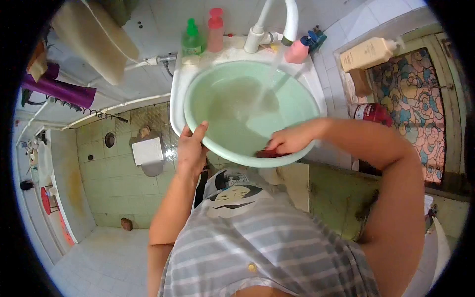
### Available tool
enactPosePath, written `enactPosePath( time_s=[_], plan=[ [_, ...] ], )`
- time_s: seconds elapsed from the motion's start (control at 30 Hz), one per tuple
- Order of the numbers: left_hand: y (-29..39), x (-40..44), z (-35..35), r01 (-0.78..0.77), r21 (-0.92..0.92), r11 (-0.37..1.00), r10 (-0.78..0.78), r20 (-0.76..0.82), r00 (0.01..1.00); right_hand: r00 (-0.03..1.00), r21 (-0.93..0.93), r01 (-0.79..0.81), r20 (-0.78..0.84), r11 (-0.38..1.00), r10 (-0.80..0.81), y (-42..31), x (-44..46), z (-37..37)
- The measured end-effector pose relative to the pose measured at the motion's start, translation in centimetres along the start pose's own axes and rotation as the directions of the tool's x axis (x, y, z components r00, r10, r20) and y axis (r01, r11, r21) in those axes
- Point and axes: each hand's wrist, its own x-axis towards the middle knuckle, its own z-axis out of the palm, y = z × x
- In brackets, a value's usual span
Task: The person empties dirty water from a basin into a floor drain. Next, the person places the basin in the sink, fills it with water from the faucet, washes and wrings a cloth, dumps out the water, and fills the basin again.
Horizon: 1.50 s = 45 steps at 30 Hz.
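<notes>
A pale green plastic basin (232,156) rests on the white sink (176,111), tilted a little toward me. My left hand (193,148) grips its near-left rim, thumb over the edge and fingers outside. Inside the near-right wall, my right hand (293,139) is closed on a small dark red thing (269,154), pressed against the basin. Whether that is a cloth or a scrubber I cannot tell. Water runs from the white faucet (291,22) into the basin, where cloudy water covers part of the bottom.
Behind the basin stand a green pump bottle (192,40), a pink pump bottle (215,32) and a pink bottle with a dark blue pump (297,51). A cream pump bottle (368,54) is on the right ledge. Towels (94,39) hang at upper left.
</notes>
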Motion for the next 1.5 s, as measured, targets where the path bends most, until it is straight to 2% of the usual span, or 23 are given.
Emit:
enactPosePath(
  time_s=[0.03, 0.07, 0.1, 0.17, 0.23, 0.3, 0.33, 0.37, 0.47, 0.57, 0.63, 0.7, 0.77, 0.9, 0.93, 0.97, 1.03, 1.1, 1.17, 1.23, 1.33, 1.43, 1.5],
  plan=[
    [0.0, 0.2, -0.2, -0.001, -0.007, 1.0, 0.001, 0.025, 1.0, 0.997, -0.114, -0.05, 0.053, 0.992, 0.056, 0.7, -0.7, -0.6],
    [-0.1, 0.2, -0.2, -0.002, 0.001, 1.0, 0.002, 0.02, 1.0, 0.966, -0.357, -0.231, 0.026, 0.905, 0.257, 1.0, -1.7, -1.3],
    [-0.2, 0.2, -0.3, -0.004, 0.008, 1.0, 0.004, 0.015, 1.0, 0.899, -0.57, -0.383, -0.048, 0.727, 0.435, 0.4, -2.7, -2.1],
    [-0.3, 0.0, -0.4, 0.018, 0.085, 0.996, -0.019, 0.008, 1.0, 0.87, -0.712, -0.492, -0.423, 0.501, 0.253, 8.0, -2.0, -3.0],
    [-0.1, -0.3, -0.7, 0.063, 0.225, 0.972, -0.065, 0.003, 0.998, 0.77, -0.813, -0.528, -0.581, 0.247, -0.263, 13.4, 1.1, -4.7],
    [0.0, -0.4, -0.8, 0.073, 0.238, 0.968, -0.078, 0.012, 0.997, 0.848, -0.843, -0.527, -0.529, 0.109, 0.012, 12.6, 5.2, -7.3],
    [0.1, -0.4, -0.7, 0.074, 0.246, 0.966, -0.08, 0.016, 0.997, 0.642, -0.516, -0.653, -0.766, 0.555, 0.043, 11.3, 7.7, -7.9],
    [-0.1, -0.5, -0.8, 0.08, 0.221, 0.972, -0.085, 0.01, 0.996, 0.414, -0.041, -0.53, -0.884, 0.847, 0.217, 10.0, 10.1, -8.1],
    [-0.1, -0.7, -0.6, 0.103, 0.203, 0.974, -0.101, -0.02, 0.995, 0.441, -0.335, -0.717, -0.897, 0.611, 0.026, 12.5, 18.2, -7.3],
    [-0.2, -0.5, -0.4, 0.092, 0.195, 0.977, -0.088, -0.029, 0.996, 0.389, 0.018, -0.415, -0.9, 0.91, 0.196, 7.7, 19.9, -6.6],
    [-0.2, -0.5, -0.1, 0.063, 0.172, 0.983, -0.057, -0.041, 0.998, 0.454, 0.105, -0.233, -0.867, 0.967, 0.204, 4.5, 20.1, -5.9],
    [-0.4, -0.2, 0.0, 0.005, 0.127, 0.992, 0.001, -0.046, 0.999, 0.596, 0.148, -0.115, -0.781, 0.982, 0.187, 1.9, 19.5, -4.8],
    [-0.8, 0.8, -0.9, -0.078, 0.06, 0.995, 0.081, -0.048, 0.996, 0.802, -0.001, 0.001, -0.597, 1.0, -0.001, -0.9, 17.5, -3.4],
    [0.5, 1.4, -1.9, -0.046, 0.02, 0.999, 0.047, -0.087, 0.995, 0.928, 0.053, 0.211, -0.324, 0.976, -0.183, -2.5, 12.6, 0.5],
    [1.2, 0.7, -1.2, -0.048, 0.041, 0.998, 0.054, -0.166, 0.985, 0.945, 0.026, 0.28, -0.182, 0.96, -0.271, -1.3, 11.5, 0.7],
    [1.9, 0.4, -0.8, -0.062, 0.062, 0.996, 0.069, -0.125, 0.99, 0.935, 0.008, 0.354, -0.034, 0.935, -0.353, -0.1, 10.3, 0.7],
    [3.4, -0.2, 0.0, -0.091, 0.109, 0.99, 0.096, -0.046, 0.994, 0.967, -0.043, 0.027, 0.253, 0.999, -0.015, -1.6, 5.0, -1.3],
    [4.4, -0.6, 1.4, -0.125, 0.189, 0.974, 0.133, -0.034, 0.99, 0.918, -0.075, -0.139, 0.364, 0.987, 0.157, 3.7, 4.8, -1.3],
    [5.5, -0.3, 2.9, -0.124, 0.261, 0.957, 0.137, -0.034, 0.99, 0.898, -0.123, -0.365, 0.214, 0.923, 0.384, 3.1, 1.8, -3.0],
    [7.1, -0.5, 5.6, -0.1, 0.405, 0.909, 0.148, -0.088, 0.985, 0.951, -0.415, -0.291, -0.029, 0.862, 0.307, 4.2, 1.6, -4.7],
    [9.8, 1.6, 7.0, -0.117, 0.587, 0.801, 0.174, -0.041, 0.984, 0.894, -0.456, -0.364, -0.414, 0.812, 0.169, 11.0, 5.6, -7.3],
    [12.1, 3.1, 9.2, -0.138, 0.753, 0.643, 0.187, 0.02, 0.982, 0.778, -0.298, -0.4, -0.611, 0.867, 0.15, 11.4, 6.3, -8.6],
    [13.0, 2.7, 11.7, -0.157, 0.828, 0.538, 0.2, 0.055, 0.978, 0.712, -0.002, -0.31, -0.663, 0.951, 0.231, 11.3, 6.8, -8.4]
  ],
)
